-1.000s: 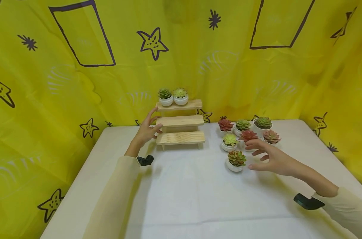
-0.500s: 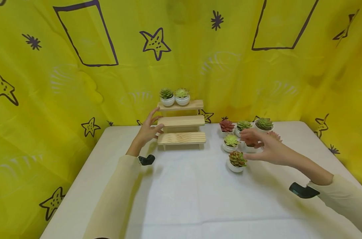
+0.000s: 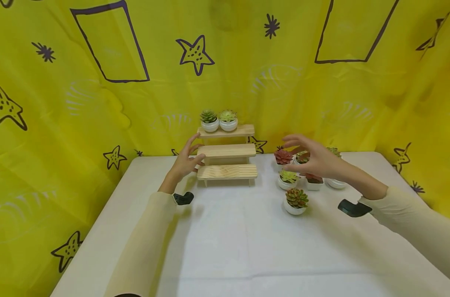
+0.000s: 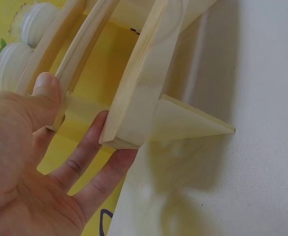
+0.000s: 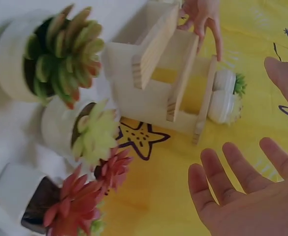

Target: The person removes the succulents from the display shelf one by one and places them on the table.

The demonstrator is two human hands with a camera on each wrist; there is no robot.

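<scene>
My left hand (image 3: 184, 164) rests against the left end of a three-tier wooden display stand (image 3: 226, 171). In the left wrist view the thumb (image 4: 46, 86) touches the middle step's end, and two spread fingertips meet the bottom step's corner. On the top tier sit two potted succulents, one dark green (image 3: 209, 121) and one pale green (image 3: 228, 120), in white pots. Above the cluster of pots on the right hovers my right hand (image 3: 317, 159), empty, fingers spread and lightly bent. Below it are a red succulent (image 3: 283, 156), a yellow-green succulent (image 3: 288, 177) and a red-tipped succulent (image 3: 296, 200).
Partly hidden by the right hand are more potted succulents, including one in a square white pot (image 3: 315, 185). A white cloth (image 3: 225, 243) covers the table. Behind stands a yellow curtain (image 3: 232, 53) with starfish drawings.
My right hand has risen and moved away from me and leftward over the potted succulents. The left hand stays at the stand; the view has shifted slightly.
</scene>
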